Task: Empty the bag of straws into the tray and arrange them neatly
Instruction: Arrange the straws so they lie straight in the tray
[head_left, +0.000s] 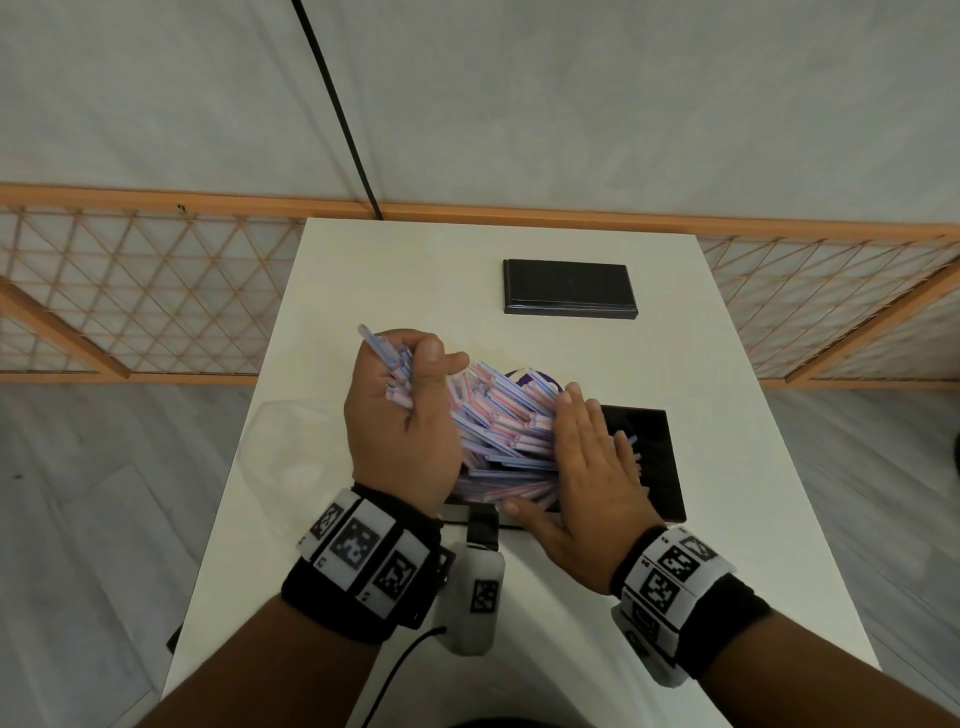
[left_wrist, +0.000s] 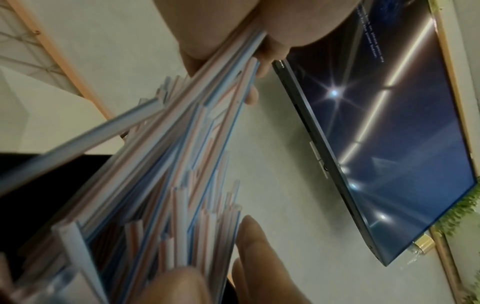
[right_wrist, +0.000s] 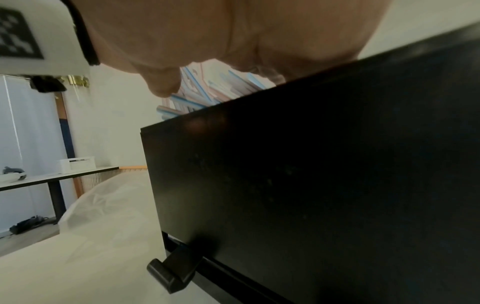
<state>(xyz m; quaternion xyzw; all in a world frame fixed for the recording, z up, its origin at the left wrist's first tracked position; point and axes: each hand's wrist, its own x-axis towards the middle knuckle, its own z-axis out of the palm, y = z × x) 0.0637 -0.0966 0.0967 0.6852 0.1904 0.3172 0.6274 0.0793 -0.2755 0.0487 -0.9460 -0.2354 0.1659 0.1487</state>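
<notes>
Striped red, blue and white straws (head_left: 498, 421) lie in a loose slanting heap in the black tray (head_left: 660, 467) on the white table. My left hand (head_left: 410, 379) grips a bundle of them at their upper left ends, lifted over the tray's left side. In the left wrist view the straws (left_wrist: 182, 154) fan down from my curled fingers (left_wrist: 200, 45). My right hand (head_left: 587, 452) lies flat with straight fingers, pressing against the heap's right side. The right wrist view shows the tray's dark wall (right_wrist: 311, 185) with straw ends (right_wrist: 207, 90) above it.
An empty clear plastic bag (head_left: 280, 447) lies on the table left of the tray. A second flat black tray (head_left: 569, 287) sits near the table's far edge. Something purple (head_left: 535, 378) peeks out behind the straws. A wooden lattice fence (head_left: 130, 291) runs behind the table.
</notes>
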